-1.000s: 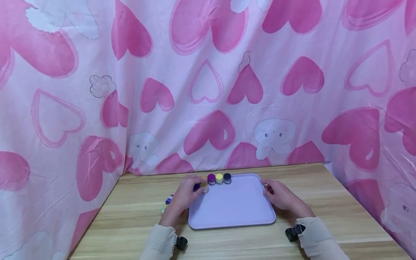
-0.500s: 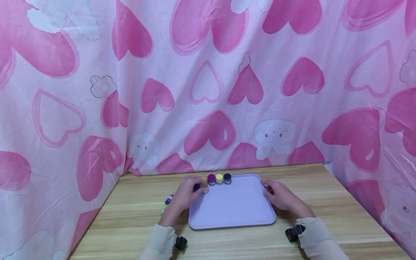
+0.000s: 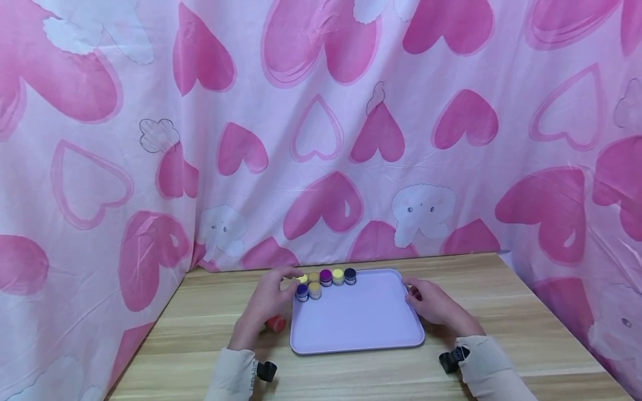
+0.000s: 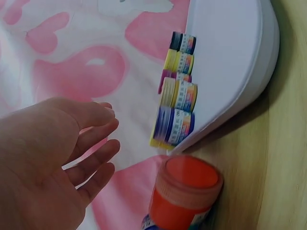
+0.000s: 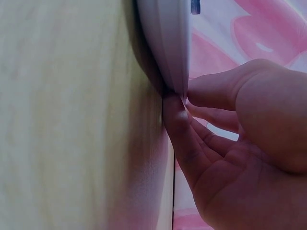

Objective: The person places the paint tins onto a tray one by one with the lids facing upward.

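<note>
Seven small jars point(image 3: 326, 277) crowd the tray's point(image 3: 358, 326) far left corner, and the yellow corner one is part-hidden by the left hand point(image 3: 267, 295)! That grip is slack, fingers parted, holding nothing. Across the way, the right hand point(image 3: 432, 301) pinches the tray rim, one fingertip lost underneath. Down on the worktop point(image 3: 190, 340), a red jar point(image 4: 184, 191) partly covers a blue jar point(image 4: 147, 222), cut off by the left-wrist view's edge.

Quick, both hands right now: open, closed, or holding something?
Left hand: open, holding nothing, near the small jars.
Right hand: closed on the tray, pinching its edge.
</note>
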The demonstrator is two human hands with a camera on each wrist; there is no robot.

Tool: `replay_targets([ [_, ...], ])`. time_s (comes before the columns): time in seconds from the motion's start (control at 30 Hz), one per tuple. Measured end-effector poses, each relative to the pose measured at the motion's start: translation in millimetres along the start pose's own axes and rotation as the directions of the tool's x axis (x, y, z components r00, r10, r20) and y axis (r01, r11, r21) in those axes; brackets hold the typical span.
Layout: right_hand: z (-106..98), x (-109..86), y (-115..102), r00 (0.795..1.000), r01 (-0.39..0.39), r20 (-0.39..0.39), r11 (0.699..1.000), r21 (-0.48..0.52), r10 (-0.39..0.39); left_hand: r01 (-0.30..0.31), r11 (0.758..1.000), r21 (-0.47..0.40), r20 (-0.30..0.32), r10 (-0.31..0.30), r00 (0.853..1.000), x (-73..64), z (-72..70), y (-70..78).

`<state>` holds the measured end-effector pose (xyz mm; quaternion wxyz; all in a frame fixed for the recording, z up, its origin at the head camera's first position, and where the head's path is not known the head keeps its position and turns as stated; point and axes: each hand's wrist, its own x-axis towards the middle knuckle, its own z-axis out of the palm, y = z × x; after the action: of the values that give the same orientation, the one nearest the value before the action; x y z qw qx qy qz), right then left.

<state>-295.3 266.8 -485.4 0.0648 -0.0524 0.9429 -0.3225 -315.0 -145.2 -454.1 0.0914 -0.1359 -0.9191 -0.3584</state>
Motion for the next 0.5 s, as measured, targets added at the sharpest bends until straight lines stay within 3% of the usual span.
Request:
replay_targets([
  [0.23, 2.9, 1.5, -3.0, 1.000, 0.001, 0.003, 1.000, 0.011, -0.001, 0.042, 0.999, 0.013, -0.008, -0.042, 0.999, -6.5, -13.2, -13.4],
  [0.5, -0.3, 0.1, -0.1, 1.000, 0.003, -0.009, 1.000, -0.007, -0.003, 0.002, 1.000, 0.025, 0.007, -0.002, 1.000, -15.1, -20.8, -30.3],
])
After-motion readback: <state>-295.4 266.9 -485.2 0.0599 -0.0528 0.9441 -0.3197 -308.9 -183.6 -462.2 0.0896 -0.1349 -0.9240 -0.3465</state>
